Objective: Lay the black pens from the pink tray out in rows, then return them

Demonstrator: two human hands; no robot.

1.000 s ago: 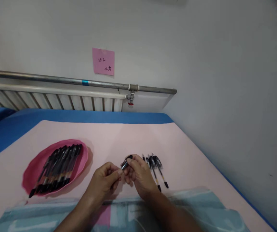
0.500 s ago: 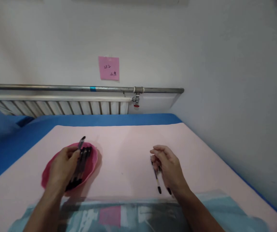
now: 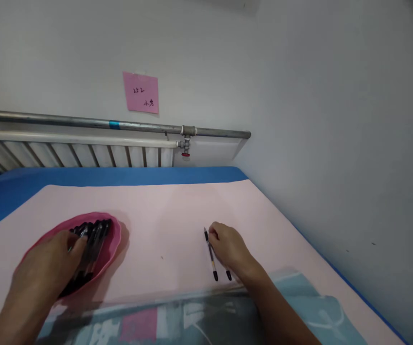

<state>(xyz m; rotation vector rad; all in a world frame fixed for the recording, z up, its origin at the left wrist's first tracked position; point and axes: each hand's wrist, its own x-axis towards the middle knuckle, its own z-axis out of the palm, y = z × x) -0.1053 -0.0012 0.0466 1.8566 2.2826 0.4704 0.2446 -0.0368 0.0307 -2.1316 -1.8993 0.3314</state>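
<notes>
A pink scalloped bowl (image 3: 114, 249) on the left side of the table holds several black pens (image 3: 96, 244) lying side by side. My left hand (image 3: 50, 261) reaches over the bowl's near left side, thumb and fingers pinched on a pen among the others; the hand hides most of that pen. On the right, a clear-barrelled pen (image 3: 211, 256) with black ends lies on the pink surface. Beside it my right hand (image 3: 230, 247) is closed, fingers curled down around a second pen (image 3: 229, 275), of which only the black end shows.
A pink sheet (image 3: 163, 211) covers the blue-edged table (image 3: 148, 176). Along the near edge lies a light blue patterned cloth (image 3: 184, 318). Behind stand a white radiator (image 3: 120, 155) and a metal pipe (image 3: 220, 132); a wall (image 3: 317, 143) borders the right side.
My left hand has lowered into the bowl with the pen it held above the rim. My right hand's fingers have curled closed over the second pen. The view has swung right.
</notes>
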